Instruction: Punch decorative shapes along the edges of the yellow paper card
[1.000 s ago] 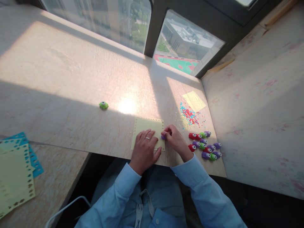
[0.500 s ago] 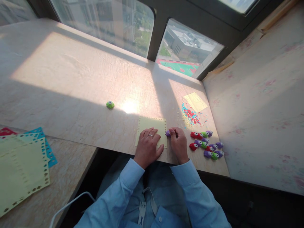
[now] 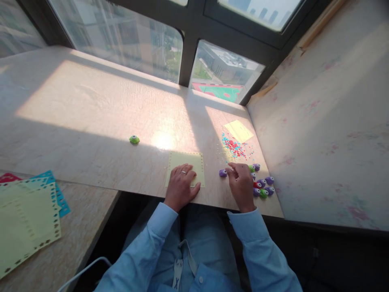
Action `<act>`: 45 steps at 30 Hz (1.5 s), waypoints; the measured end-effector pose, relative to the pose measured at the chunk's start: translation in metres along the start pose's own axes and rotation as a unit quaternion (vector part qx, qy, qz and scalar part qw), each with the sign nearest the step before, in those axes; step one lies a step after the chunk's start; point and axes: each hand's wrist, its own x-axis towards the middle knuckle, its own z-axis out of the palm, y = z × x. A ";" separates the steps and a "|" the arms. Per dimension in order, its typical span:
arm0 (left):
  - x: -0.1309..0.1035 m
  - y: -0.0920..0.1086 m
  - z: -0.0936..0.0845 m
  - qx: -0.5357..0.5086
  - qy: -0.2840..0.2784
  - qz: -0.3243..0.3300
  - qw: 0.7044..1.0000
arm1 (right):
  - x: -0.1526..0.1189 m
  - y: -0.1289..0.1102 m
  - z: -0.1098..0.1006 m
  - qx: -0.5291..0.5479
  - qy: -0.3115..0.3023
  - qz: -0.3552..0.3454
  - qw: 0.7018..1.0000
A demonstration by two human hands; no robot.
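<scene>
My left hand (image 3: 181, 184) lies with its fingers spread over a pale yellow paper sheet (image 3: 197, 162), pressing it to the sill. Small shapes are punched along the sheet's edges. To the right of the sheet, a purple craft punch (image 3: 223, 173) stands by itself on the surface. Just beside it is my right hand (image 3: 241, 184), with thumb and forefinger slightly apart and nothing visible between them. This hand partly covers a group of small craft punches in purple, green and red, among them a green punch (image 3: 263, 193) and a purple punch (image 3: 269, 180).
Red, blue and yellow paper bits (image 3: 234, 148) lie scattered near a small yellow paper piece (image 3: 239, 131). A green punch (image 3: 134, 139) sits farther left. Punched yellow sheets (image 3: 27, 227) and a blue sheet (image 3: 63, 202) lie at lower left. A wall (image 3: 310, 154) bounds the right.
The purple punch has been let go and stands right of the sheet. My right hand has moved right, over part of the punch group. My left hand stays on the sheet; the view has shifted.
</scene>
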 end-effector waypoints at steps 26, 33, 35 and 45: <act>0.001 0.003 0.001 0.019 0.018 0.008 1.000 | -0.054 -0.007 0.014 0.095 -0.120 -0.036 0.988; 0.001 0.009 0.002 0.074 0.011 0.021 0.997 | -0.061 -0.002 0.030 0.123 -0.049 -0.021 0.991; 0.001 0.010 0.003 0.094 0.003 0.026 0.995 | -0.060 0.000 0.033 0.114 -0.044 -0.025 0.992; 0.027 -0.033 -0.039 -0.014 0.115 -0.023 0.993 | -0.063 0.009 0.041 0.081 -0.012 -0.077 0.994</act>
